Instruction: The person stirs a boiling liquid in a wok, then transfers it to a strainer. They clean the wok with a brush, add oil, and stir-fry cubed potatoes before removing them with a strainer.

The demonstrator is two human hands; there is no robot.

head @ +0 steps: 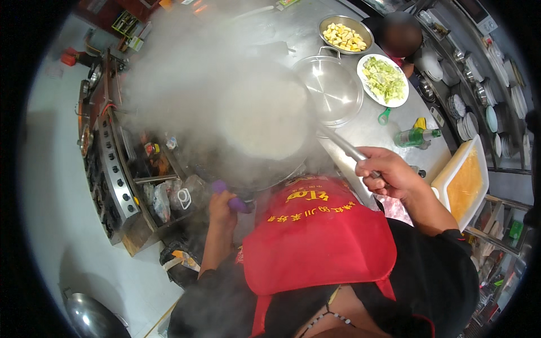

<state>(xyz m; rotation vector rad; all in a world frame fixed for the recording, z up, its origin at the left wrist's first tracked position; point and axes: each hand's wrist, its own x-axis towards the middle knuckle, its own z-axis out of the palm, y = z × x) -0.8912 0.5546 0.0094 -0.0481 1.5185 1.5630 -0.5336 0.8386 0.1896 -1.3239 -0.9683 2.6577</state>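
Note:
My right hand [389, 171] grips a metal handle [348, 145] that runs up and left into thick steam. At its far end is a wide, pale round shape [268, 120], too blurred by steam to name. Below it, the dark rim of a large pan [279, 181] shows in front of my red apron [317, 236]. My left hand [222, 207] is closed around a purple grip [232, 197] beside that rim. The steam hides how the grip joins the pan, and also the pan's contents.
On the steel counter are a glass lid [329, 91], a bowl of yellow cubes [344, 37], a plate of chopped greens [384, 80] and a green bottle [416, 137]. A person [399, 36] is beyond it. At left stands a gas stove [116, 169]; at right, a white tub [465, 183].

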